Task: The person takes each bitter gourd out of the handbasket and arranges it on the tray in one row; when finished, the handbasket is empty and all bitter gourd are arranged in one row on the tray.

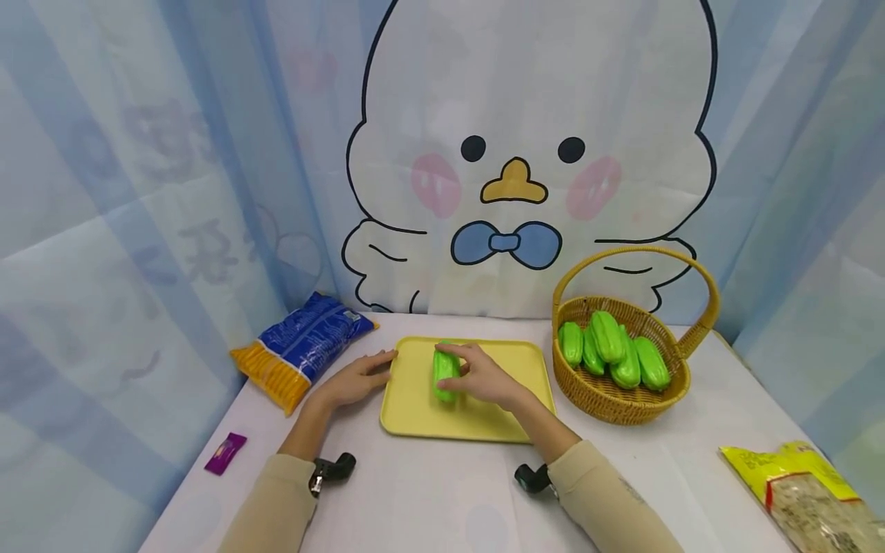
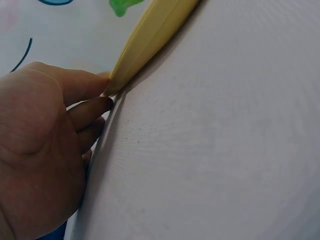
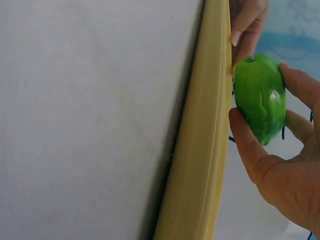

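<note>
Pinching the green fruit [image 1: 445, 372] between thumb and fingers, the right hand [image 1: 487, 376] has its grip parted just enough to span it. The fruit is left of the middle of the yellow tray [image 1: 408, 411], on it or barely over it; contact cannot be told. Even, light pressure seems best, as the glossy skin may slip, with release only once it lies steady. The left hand [image 1: 356, 380], fingers fairly straight, touches the tray's left edge, which should help against sliding. Other fruits [image 1: 607, 338] fill the wicker basket [image 1: 608, 403] beside the tray on the worktop [image 1: 429, 491].
</note>
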`<state>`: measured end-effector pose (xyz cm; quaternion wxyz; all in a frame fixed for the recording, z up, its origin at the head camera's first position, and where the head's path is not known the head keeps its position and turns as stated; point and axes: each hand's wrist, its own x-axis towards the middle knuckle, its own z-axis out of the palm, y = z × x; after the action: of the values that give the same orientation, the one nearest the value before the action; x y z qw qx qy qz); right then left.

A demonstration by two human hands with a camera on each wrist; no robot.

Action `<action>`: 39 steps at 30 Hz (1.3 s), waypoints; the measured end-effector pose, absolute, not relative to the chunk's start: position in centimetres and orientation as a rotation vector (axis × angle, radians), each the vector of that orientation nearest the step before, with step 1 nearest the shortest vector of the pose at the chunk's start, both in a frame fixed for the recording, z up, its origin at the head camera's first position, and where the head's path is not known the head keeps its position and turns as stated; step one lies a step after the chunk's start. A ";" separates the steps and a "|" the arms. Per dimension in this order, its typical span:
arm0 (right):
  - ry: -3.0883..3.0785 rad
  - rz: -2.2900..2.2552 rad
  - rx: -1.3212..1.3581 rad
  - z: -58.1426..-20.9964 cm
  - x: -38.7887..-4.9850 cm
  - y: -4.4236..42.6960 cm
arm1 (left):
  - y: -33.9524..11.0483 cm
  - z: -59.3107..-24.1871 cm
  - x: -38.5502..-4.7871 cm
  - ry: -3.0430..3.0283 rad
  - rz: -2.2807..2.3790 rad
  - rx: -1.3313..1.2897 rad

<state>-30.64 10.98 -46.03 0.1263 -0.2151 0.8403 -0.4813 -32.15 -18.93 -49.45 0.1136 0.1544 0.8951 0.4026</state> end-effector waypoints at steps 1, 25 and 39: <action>2.447 -1.386 -0.634 -46.2 -30.7 10.7 | -18.9 -49.5 -32.2 2.626 1.179 0.454; 2.614 -1.051 -0.691 -45.6 -31.6 5.7 | -19.2 -49.7 -32.3 2.619 1.203 0.465; 2.580 -1.085 -0.629 -45.7 -31.5 5.6 | -19.1 -49.6 -32.2 2.636 1.157 0.424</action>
<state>-31.47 5.57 -45.68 0.1361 -0.2172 0.8909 -0.3748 -32.17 -19.15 -49.55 0.1155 0.1446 0.8999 0.3950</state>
